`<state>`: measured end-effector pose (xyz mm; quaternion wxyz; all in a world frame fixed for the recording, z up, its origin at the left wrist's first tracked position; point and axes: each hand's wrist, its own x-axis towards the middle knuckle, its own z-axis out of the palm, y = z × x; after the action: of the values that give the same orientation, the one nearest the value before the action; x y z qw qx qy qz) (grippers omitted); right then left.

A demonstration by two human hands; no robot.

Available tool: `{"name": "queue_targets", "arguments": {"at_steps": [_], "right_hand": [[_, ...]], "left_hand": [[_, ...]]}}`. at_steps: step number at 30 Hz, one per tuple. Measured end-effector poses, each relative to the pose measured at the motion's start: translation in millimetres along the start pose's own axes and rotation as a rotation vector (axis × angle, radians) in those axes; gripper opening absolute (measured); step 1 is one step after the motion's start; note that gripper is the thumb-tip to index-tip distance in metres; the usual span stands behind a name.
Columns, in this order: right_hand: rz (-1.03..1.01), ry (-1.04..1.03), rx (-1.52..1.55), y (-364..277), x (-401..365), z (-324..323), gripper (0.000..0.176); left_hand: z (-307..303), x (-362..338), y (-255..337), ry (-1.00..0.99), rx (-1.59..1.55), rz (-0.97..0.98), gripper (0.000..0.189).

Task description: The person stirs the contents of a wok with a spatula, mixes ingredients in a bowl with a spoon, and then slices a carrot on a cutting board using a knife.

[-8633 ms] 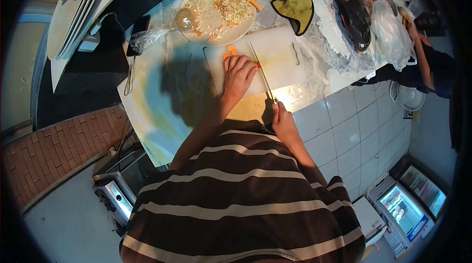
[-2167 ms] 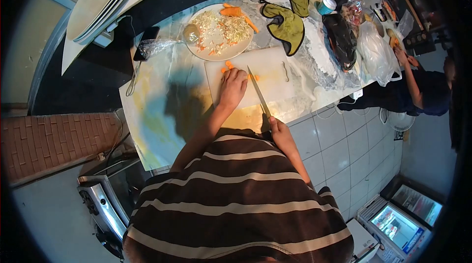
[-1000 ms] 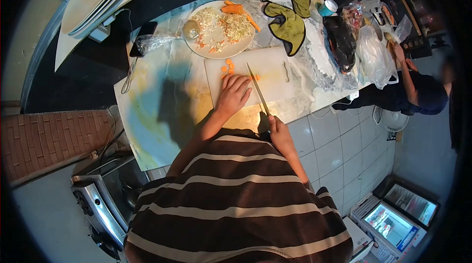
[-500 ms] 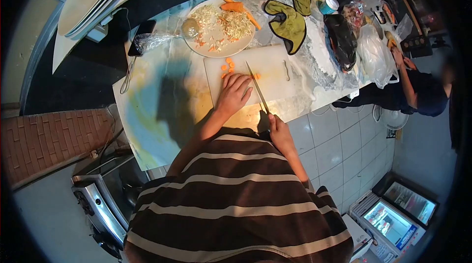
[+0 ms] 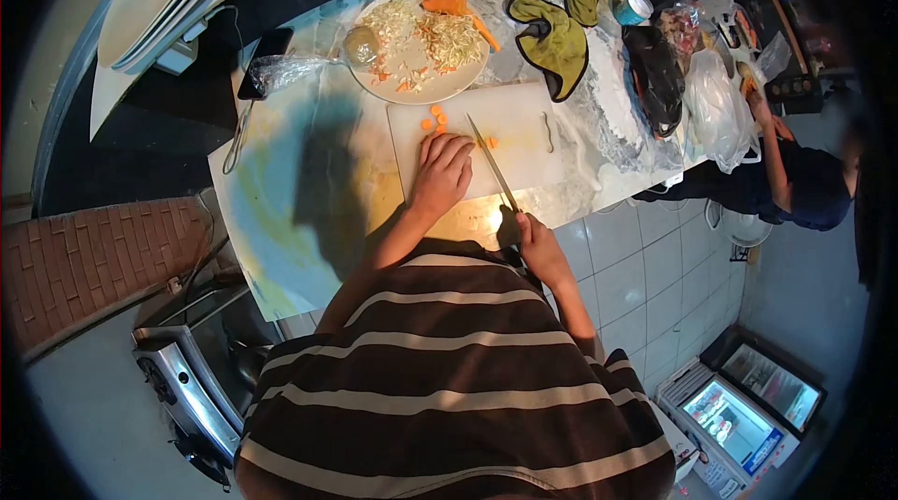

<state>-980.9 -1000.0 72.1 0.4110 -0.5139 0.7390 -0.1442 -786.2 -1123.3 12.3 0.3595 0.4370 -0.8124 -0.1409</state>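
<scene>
My left hand (image 5: 441,177) is closed on the white cutting board (image 5: 519,177), its fingers bent over a carrot that they largely hide. A knife (image 5: 494,166) is gripped by its handle in my right hand (image 5: 544,255), at the board's near edge. Its blade slants up and left across the board, close beside my left fingertips. Small carrot slices (image 5: 438,116) lie beyond my left hand, and orange carrot bits (image 5: 492,143) sit just right of the blade.
Behind the board, a plate (image 5: 433,93) bears shredded vegetables, carrot pieces and a bagged item. Green cloths (image 5: 552,37), a black bag (image 5: 652,79) and a white plastic bag (image 5: 718,112) lie to the right. Another person (image 5: 809,177) works at the far right. A phone (image 5: 265,60) lies at left.
The fingers of my left hand have drawn closer together. My right hand has shifted slightly right with the knife, and the view has tilted a little.
</scene>
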Motion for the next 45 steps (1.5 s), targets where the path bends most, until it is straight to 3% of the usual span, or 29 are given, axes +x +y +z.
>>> {"name": "queue_targets", "arguments": {"at_steps": [6,9,11,14,27,29,36,37,40,42,43,45], "right_hand": [[-0.044,-0.021,0.010,11.6,8.3,2.5,0.051],[-0.160,0.080,0.039,17.5,11.4,4.7,0.054],[0.123,-0.190,0.232,-1.2,7.8,-12.0,0.056],[0.246,-0.326,0.446,0.1,7.9,-15.7,0.057],[0.204,-0.275,0.541,6.5,-15.9,-11.7,0.060],[0.239,-0.147,0.476,-9.7,-22.2,-16.7,0.060],[0.215,-0.190,0.497,5.7,-17.4,-14.1,0.061],[0.248,-0.285,0.622,8.8,-16.4,-14.0,0.059],[0.336,-0.437,0.834,-4.1,-19.3,-24.2,0.055],[0.405,-0.503,0.919,-8.6,-22.6,-28.5,0.053],[0.373,-0.553,0.975,-8.1,-22.3,-29.2,0.053],[0.335,-0.609,1.026,-9.2,-20.5,-28.8,0.053]], "left_hand": [[-1.2,1.1,-0.1,-0.019,-0.007,0.010,0.027],[-2.5,1.8,1.0,-0.021,-0.010,0.028,0.028],[-5.6,3.1,3.5,-0.027,0.004,0.042,0.029],[-5.7,2.9,4.2,-0.034,0.024,0.062,0.029],[-1.6,-0.2,3.3,-0.002,0.065,0.023,0.028],[-2.1,0.0,3.6,0.001,0.065,0.018,0.029],[-5.0,1.4,6.7,0.011,0.055,0.033,0.028],[-5.2,1.0,7.1,0.011,0.056,0.033,0.028],[-3.7,3.6,4.7,0.062,-0.202,-0.131,0.026],[0.6,6.7,-1.3,0.009,-0.897,-0.608,0.029],[-7.0,12.9,1.1,0.011,-0.894,-0.615,0.029],[-24.3,27.2,4.6,-0.149,-1.512,-0.810,0.030]]}}
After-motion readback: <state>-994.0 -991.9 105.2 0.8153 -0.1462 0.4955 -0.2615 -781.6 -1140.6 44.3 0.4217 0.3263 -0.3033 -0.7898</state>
